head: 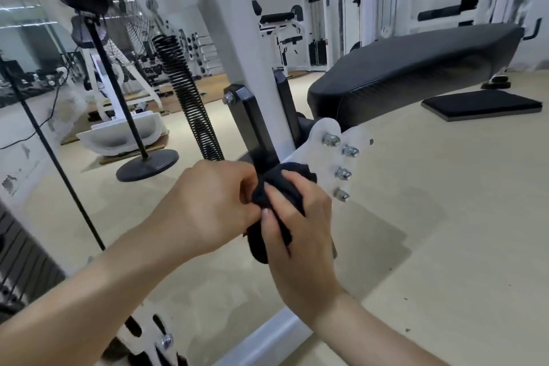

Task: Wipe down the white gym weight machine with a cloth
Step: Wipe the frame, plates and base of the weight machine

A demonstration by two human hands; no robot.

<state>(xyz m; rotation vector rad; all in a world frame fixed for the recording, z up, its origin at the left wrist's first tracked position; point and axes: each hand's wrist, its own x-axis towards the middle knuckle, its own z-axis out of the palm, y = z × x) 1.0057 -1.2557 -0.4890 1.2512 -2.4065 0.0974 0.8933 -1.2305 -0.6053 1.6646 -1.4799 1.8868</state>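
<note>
**Entry: cloth bunched in both hands at the seat bracket, handling notes**

Nearest to us, the left hand (pixel 208 205) has its fingers curled and pinches one edge of the dark cloth (pixel 258 244). The right hand (pixel 300 235) lies over the other side with fingers wrapped onto it. Both hands hold the cloth; neither is free.

The cloth sits between the two hands, wadded, with a tail hanging below. Its upper fold touches the foot of the black bracket (pixel 252 116) and lies just beside the white bolt plate (pixel 322 162). We judge it soft, light and limp: it takes any shape and needs a palm behind it to press flat. Take it as a pad, not by a corner.

The white machine we judge heavy, rigid and fixed, with smooth painted steel that should wipe easily. It needs no holding. The four domed nuts (pixel 343 173) on the plate could snag the fabric, so we would work around each one with a fingertip fold.

Behind the plate rises the white upright (pixel 237 24), broad and plain, suited to long strokes. A low white beam (pixel 276 333) runs under our forearms. We cannot tell from here which surfaces are already wiped.

Further right is the black padded seat (pixel 416 68), and to the left a black coil spring (pixel 187 92). A pedestal fan (pixel 147 168) stands beyond it, and a white weight-stack machine (pixel 315 24) by the far wall
</note>
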